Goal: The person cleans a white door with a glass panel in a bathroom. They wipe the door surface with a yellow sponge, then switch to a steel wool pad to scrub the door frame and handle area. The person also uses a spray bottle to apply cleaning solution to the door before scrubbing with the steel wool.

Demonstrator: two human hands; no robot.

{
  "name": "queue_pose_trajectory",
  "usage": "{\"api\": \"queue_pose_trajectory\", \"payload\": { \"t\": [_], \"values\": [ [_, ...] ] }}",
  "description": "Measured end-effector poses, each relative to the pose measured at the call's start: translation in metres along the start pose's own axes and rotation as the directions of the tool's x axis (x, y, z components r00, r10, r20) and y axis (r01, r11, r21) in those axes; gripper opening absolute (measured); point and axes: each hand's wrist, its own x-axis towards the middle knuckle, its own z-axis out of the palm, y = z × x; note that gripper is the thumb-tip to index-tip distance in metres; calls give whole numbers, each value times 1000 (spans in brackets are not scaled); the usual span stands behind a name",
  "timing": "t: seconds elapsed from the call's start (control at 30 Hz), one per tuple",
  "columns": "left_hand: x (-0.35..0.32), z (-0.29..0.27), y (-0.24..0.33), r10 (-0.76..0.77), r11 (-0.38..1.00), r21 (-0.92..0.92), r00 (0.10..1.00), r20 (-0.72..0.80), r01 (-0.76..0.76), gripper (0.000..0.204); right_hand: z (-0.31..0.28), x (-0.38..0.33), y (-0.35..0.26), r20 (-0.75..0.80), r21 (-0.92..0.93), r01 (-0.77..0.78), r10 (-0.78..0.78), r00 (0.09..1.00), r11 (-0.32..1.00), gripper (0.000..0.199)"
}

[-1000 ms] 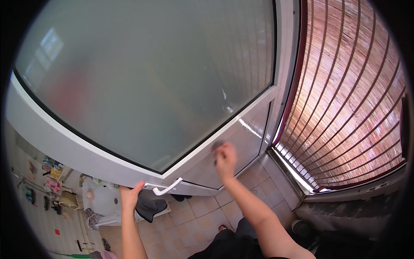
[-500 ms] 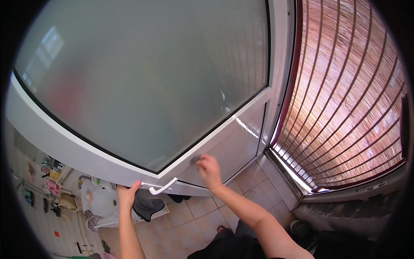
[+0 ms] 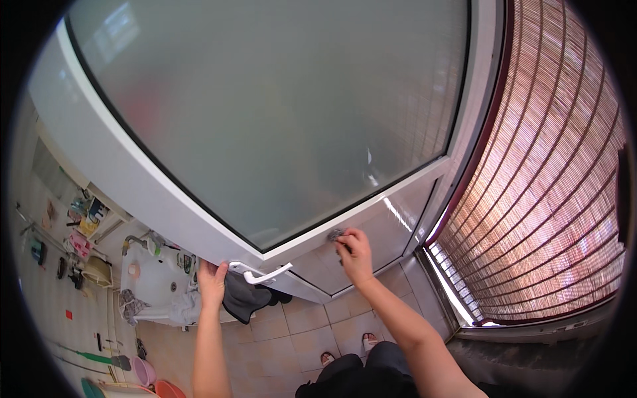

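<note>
Right now, your right hand point(image 3: 357, 255) has its fingers clamped on a grey scrubber point(image 3: 334, 235), a small clump up-left of the knuckles, by the lower rail point(image 3: 365, 209) of the white door point(image 3: 285, 126); your left hand point(image 3: 212, 284), farther from it, grasps the door's edge beside the handle point(image 3: 269, 274)

Before you stands the white-framed, frosted-glass door point(image 3: 272, 146), its white, curved lever handle point(image 3: 271, 274) just right of your left hand point(image 3: 212, 284). Your right hand point(image 3: 357, 253), farther right, has the grey, wiry scrubber point(image 3: 335, 234) at the door's lower part. Left of the door — the white, hollowed sink point(image 3: 151, 273); to the right — the tan, slatted blind point(image 3: 551, 172).
</note>
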Motion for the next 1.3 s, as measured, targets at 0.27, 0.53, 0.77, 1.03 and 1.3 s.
{"api": "queue_pose_trajectory", "payload": {
  "t": [0.27, 0.53, 0.77, 1.03, 1.3],
  "values": [
    [-58, -1, -117, -263, 957, 101, 961, -83, 271, 51, -32, -20, 32, 62, -261, 56, -41, 997, 964, 16],
    [-55, 42, -208, -239, 960, 171, 966, 93, 221, 91, 8, -16, 80, -190, -237, 192, -239, 952, 952, 21],
    [-49, 62, -160, -4, 1000, -19, 1000, -18, 4, 90, 69, -52, 100, 367, -250, 900, -825, 429, 357, 27],
    [-20, 62, -185, 262, 964, 34, 965, 23, -263, 86, 95, -20, 92, 39, -493, 833, -951, 308, 250, 19],
    [-24, 54, -195, 336, 938, 87, 942, 14, -336, 95, 110, -17, 72, -16, -439, 879, -980, 200, 187, 9]
  ]
}}
